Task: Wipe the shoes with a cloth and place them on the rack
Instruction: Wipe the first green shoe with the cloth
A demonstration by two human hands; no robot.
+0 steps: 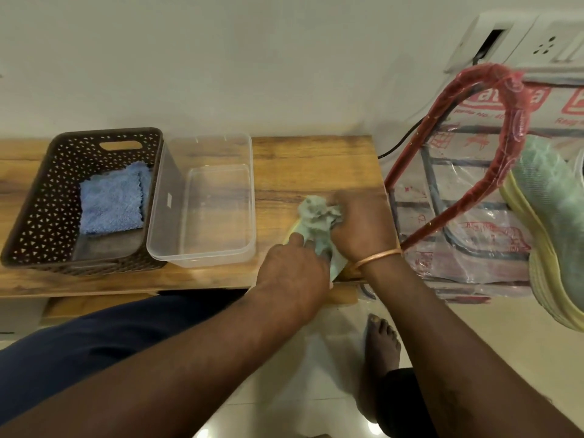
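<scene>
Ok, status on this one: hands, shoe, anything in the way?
Left hand holds shoe on table. Right hand grips cloth, pressed on the shoe. Second shoe on rack. Nothing blocking.

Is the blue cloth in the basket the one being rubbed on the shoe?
No, the blue cloth lies in the brown basket, while the right hand presses a crumpled grey-green cloth onto the shoe.

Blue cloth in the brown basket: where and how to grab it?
Pinch the blue cloth at its near edge, coming straight down from above. The walls of the brown basket block side approaches, and the bare floor in front of that edge likely leaves room to get under it.
</scene>
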